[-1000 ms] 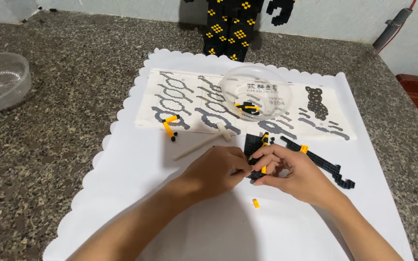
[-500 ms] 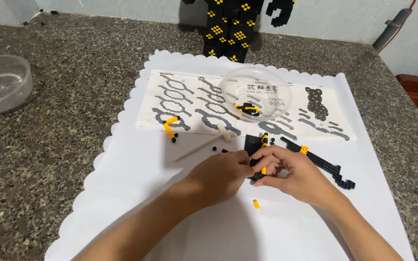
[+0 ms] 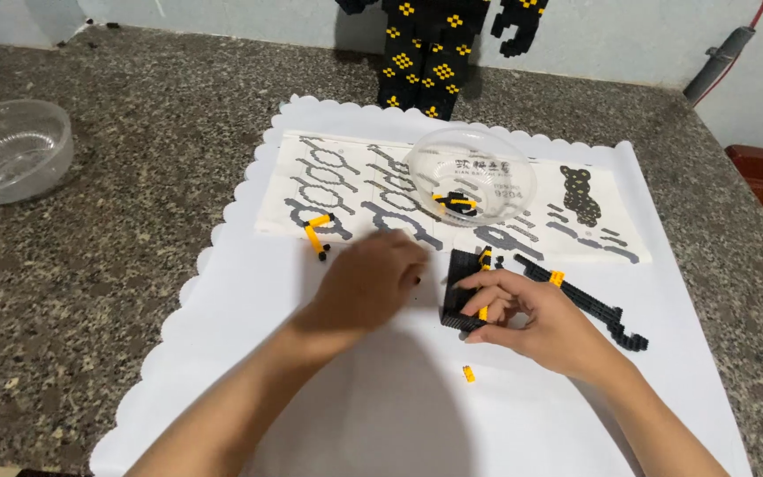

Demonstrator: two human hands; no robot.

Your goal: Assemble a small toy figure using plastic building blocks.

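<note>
Since the frame half a second before, the left hand had lifted off the black block assembly and drifted toward the person's left, over the white scalloped paper mat, so that the two hands no longer met on the piece; the wooden stick that lay just ahead of that hand earlier was now covered by it or carried in it. That left the build resting wholly with the right hand, whose thumb and fingers were pinched on the black block assembly with its yellow piece (a short upright strip at the front edge), holding it just above or on the mat beside the long black-and-yellow arm section. The left hand was smeared by motion, its fingers curled under and away from the camera, so whether they were spread, closed or pinching something I could not tell. A single loose yellow brick lay on the mat near the right wrist, and a small yellow-and-black piece sat on the printed instruction sheet. The clear bowl on the sheet held a few bricks, hard to count through the glare. The black-and-yellow figure at the wall was cut off above the waist
</note>
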